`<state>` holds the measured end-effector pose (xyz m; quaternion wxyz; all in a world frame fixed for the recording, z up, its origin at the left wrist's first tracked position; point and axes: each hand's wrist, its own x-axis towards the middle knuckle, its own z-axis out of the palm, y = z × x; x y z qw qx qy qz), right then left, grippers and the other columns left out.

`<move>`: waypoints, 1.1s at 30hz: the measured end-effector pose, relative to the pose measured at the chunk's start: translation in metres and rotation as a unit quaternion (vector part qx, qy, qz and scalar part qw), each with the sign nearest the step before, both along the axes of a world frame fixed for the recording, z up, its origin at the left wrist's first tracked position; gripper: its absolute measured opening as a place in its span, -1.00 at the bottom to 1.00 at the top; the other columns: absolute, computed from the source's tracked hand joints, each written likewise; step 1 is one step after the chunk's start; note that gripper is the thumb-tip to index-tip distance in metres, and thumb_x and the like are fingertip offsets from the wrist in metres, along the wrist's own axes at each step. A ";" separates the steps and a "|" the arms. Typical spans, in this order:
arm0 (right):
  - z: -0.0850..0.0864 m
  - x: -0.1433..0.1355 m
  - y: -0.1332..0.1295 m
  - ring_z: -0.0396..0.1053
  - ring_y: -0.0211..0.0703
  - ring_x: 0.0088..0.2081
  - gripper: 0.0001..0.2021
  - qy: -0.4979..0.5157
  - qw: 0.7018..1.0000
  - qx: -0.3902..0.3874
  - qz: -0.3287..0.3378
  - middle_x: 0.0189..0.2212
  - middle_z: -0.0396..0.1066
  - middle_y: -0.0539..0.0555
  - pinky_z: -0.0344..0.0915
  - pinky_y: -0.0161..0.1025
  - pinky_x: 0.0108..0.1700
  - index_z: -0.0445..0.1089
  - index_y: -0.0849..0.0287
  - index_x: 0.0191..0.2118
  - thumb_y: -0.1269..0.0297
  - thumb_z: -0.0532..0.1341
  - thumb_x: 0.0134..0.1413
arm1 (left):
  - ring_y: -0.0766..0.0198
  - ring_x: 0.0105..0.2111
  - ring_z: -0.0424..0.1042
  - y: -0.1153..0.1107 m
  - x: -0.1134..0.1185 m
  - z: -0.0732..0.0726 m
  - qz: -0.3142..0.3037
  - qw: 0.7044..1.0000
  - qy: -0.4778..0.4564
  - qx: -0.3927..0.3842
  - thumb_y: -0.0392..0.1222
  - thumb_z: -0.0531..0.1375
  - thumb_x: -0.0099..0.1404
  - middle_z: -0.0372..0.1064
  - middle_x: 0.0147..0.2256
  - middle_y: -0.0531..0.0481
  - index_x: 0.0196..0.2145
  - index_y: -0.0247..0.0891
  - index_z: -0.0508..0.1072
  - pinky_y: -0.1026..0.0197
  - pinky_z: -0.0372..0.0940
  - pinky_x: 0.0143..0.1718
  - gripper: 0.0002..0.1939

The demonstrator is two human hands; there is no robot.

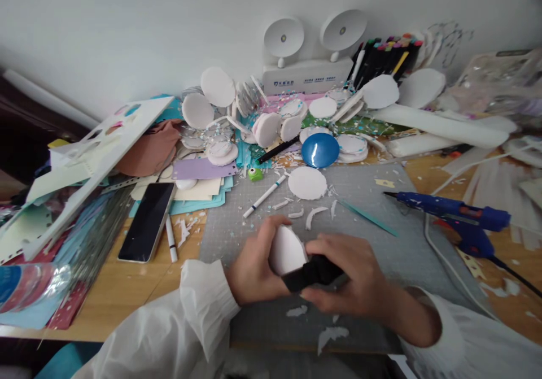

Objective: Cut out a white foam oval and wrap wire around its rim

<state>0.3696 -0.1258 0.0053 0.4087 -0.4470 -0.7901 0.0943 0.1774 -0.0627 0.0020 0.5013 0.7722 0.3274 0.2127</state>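
Note:
In the head view, my left hand (258, 266) is closed round a white foam-like disc (288, 250), holding it tilted over the cutting mat. My right hand (355, 274) grips a black handheld tool (315, 273), whose end meets the disc's lower edge. My fingers partly cover the tool, so its exact kind does not show. Just beyond both hands lies another white disc (307, 183), with curved white offcuts (315, 216) near it. A white marker (265, 196) and a thin teal stick (367, 217) rest on either side.
A grey cutting mat (372, 181) covers the middle of the table. At right is a blue glue gun (455, 210) with its cord. A phone (147, 222) lies at left. Behind are a blue oval object (320, 149), piled white discs (218, 87) and a white twin-head lamp (307, 75).

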 end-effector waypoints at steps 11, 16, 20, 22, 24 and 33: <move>-0.001 0.006 0.000 0.39 -0.12 -0.52 -0.75 -0.039 0.998 0.046 -0.021 -0.51 0.44 0.08 0.27 -0.20 -0.47 0.36 0.19 -0.23 0.10 0.16 0.15 | 0.47 -0.49 0.05 -0.010 0.005 -0.002 -0.037 0.954 -0.101 -0.279 -0.27 0.35 -0.11 0.06 -0.42 0.21 -0.19 -0.17 0.06 0.39 0.02 -0.48 -0.39; 0.000 0.000 -0.001 0.32 -0.16 -0.56 -0.70 -0.062 0.997 0.035 -0.002 -0.56 0.36 0.06 0.16 -0.21 -0.52 0.38 0.21 -0.29 0.05 0.12 0.19 | 0.42 -0.42 0.05 -0.005 0.005 -0.002 -0.028 0.962 -0.083 -0.259 -0.22 0.39 -0.22 0.05 -0.41 0.18 -0.26 -0.20 0.07 0.36 0.03 -0.44 -0.36; 0.001 -0.002 -0.002 0.31 -0.17 -0.55 -0.71 -0.065 0.998 0.027 -0.001 -0.56 0.35 0.05 0.14 -0.22 -0.51 0.38 0.21 -0.31 0.06 0.12 0.19 | 0.39 -0.40 0.05 -0.001 0.006 -0.002 -0.032 0.967 -0.071 -0.243 -0.18 0.38 -0.22 0.02 -0.40 0.18 -0.28 -0.20 0.08 0.33 0.03 -0.40 -0.38; 0.001 -0.002 -0.002 0.31 -0.17 -0.56 -0.71 -0.062 0.998 0.027 -0.006 -0.57 0.35 0.05 0.14 -0.22 -0.51 0.38 0.20 -0.32 0.06 0.13 0.19 | 0.39 -0.40 0.04 -0.002 0.006 -0.001 -0.026 0.967 -0.068 -0.244 -0.19 0.37 -0.22 0.03 -0.40 0.17 -0.29 -0.20 0.08 0.33 0.03 -0.41 -0.39; 0.002 -0.001 -0.002 0.31 -0.17 -0.56 -0.72 -0.059 0.998 0.031 -0.012 -0.58 0.35 0.05 0.15 -0.22 -0.51 0.38 0.19 -0.33 0.06 0.13 0.19 | 0.41 -0.42 0.03 -0.003 0.006 -0.001 -0.027 0.964 -0.069 -0.255 -0.22 0.35 -0.21 0.03 -0.41 0.18 -0.29 -0.20 0.07 0.34 0.02 -0.44 -0.41; 0.002 0.006 0.000 0.34 -0.18 -0.57 -0.73 -0.069 0.996 0.043 -0.042 -0.57 0.42 0.06 0.19 -0.21 -0.53 0.37 0.18 -0.31 0.06 0.14 0.19 | 0.49 -0.52 0.01 -0.004 0.002 -0.003 -0.050 0.943 -0.089 -0.318 -0.37 0.29 -0.17 0.05 -0.47 0.23 -0.32 -0.19 0.07 0.39 -0.08 -0.55 -0.49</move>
